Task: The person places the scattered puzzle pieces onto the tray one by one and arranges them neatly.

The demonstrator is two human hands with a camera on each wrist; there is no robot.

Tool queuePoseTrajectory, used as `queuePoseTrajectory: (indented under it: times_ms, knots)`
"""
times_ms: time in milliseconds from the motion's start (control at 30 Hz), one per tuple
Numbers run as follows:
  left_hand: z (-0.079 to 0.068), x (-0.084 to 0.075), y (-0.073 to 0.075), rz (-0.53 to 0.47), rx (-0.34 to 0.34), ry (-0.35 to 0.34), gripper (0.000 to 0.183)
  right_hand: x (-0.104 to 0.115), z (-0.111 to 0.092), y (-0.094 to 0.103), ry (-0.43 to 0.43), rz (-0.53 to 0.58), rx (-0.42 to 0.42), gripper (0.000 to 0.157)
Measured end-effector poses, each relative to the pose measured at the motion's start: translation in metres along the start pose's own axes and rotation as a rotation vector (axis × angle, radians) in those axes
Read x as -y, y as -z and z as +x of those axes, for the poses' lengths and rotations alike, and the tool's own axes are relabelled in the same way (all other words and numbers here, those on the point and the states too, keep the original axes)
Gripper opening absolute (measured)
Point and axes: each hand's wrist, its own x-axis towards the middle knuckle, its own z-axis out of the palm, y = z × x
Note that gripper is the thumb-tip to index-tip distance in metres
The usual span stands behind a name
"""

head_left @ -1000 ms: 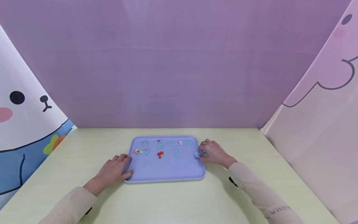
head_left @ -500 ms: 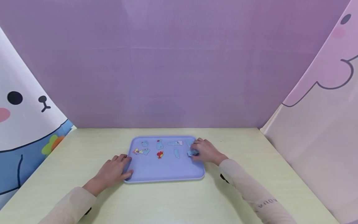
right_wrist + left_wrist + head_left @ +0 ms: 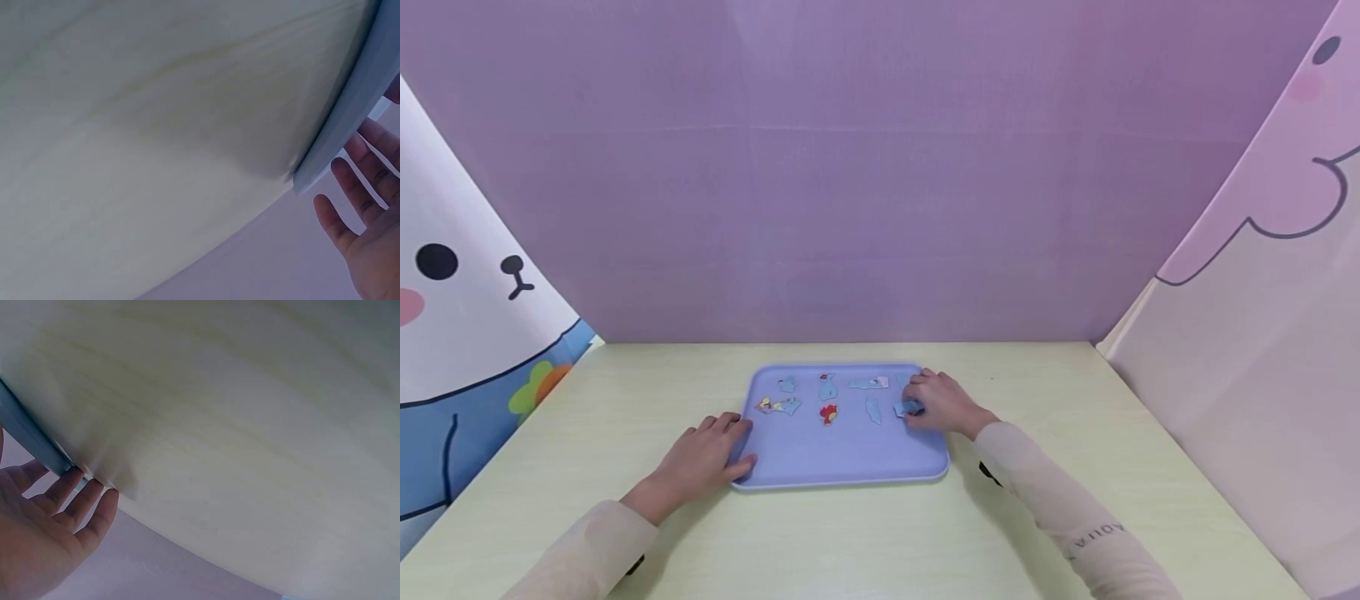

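Note:
At the right side of the lavender tray (image 3: pixel 850 454), my right hand (image 3: pixel 942 402) pinches a small blue puzzle piece (image 3: pixel 902 409) just over the tray floor. Part of that piece is covered by the fingers. Irregular flat pieces lie in two rows: a red-and-yellow piece (image 3: pixel 828 414), a slim blue piece (image 3: pixel 872 409), a multicoloured piece (image 3: pixel 778 406) and several others behind. My left hand (image 3: pixel 700 457) rests against the tray's left rim, thumb lying over the edge. In the left wrist view its fingers (image 3: pixel 97 519) reach the rim, loosely extended.
The tray lies on a pale wood-grain table (image 3: pixel 820 542). Behind it rises a purple backdrop (image 3: pixel 850 208). Printed cartoon cloths flank the table, a white-and-blue figure (image 3: pixel 475 333) on the left and a pink-and-cream cloth (image 3: pixel 1262 333) on the right.
My right hand has moved left with the blue piece, from the tray's right rim to beside the slim blue piece, now partly covering the back-right piece. My left hand stays put.

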Motion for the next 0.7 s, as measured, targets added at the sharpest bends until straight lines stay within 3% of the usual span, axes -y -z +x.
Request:
queuePoseTrajectory:
  times_ms: [700]
  knots:
    - [0.0008,-0.0005,0.0,0.001,-0.001,0.0,0.058,0.0002,0.0028,-0.0027,-0.031,0.02,0.022,0.025]
